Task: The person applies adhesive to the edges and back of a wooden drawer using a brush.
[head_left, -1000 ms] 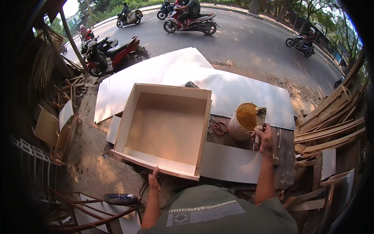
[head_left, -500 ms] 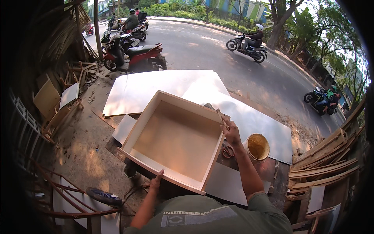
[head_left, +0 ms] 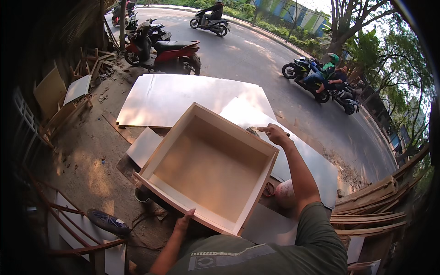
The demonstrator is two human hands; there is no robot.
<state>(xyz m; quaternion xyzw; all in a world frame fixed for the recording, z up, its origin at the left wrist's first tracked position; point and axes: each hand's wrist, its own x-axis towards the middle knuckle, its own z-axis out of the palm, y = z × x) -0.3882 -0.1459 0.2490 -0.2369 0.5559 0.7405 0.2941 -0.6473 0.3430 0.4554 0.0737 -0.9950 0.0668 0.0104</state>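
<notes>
A shallow wooden drawer (head_left: 206, 169), pale inside, is tilted in front of me with its hollow facing up. My left hand (head_left: 184, 220) is closed on its near edge, thumb over the rim. Beyond the drawer's far right side, my right hand (head_left: 277, 134) is closed around the handle of a paintbrush (head_left: 260, 129). The bristle end points left, beside the drawer's outer wall; whether it touches is unclear. Under my right forearm stands a bucket (head_left: 284, 195), its mouth hidden by the arm. Scissors (head_left: 269, 189) with reddish handles lie between bucket and drawer.
White boards (head_left: 183, 98) lie beneath and beyond the drawer. Timber strips (head_left: 371, 220) are stacked at right, wood scraps (head_left: 73, 91) at left. A wheel (head_left: 107, 221) lies near a rusty frame at lower left. A red scooter (head_left: 165, 54) is parked by the road, where motorbikes (head_left: 316, 78) pass.
My right hand with the paintbrush has moved up and slightly right, away from the drawer's corner. The drawer has shifted slightly right. My forearm now covers the bucket's mouth. Motorbikes have moved left along the road.
</notes>
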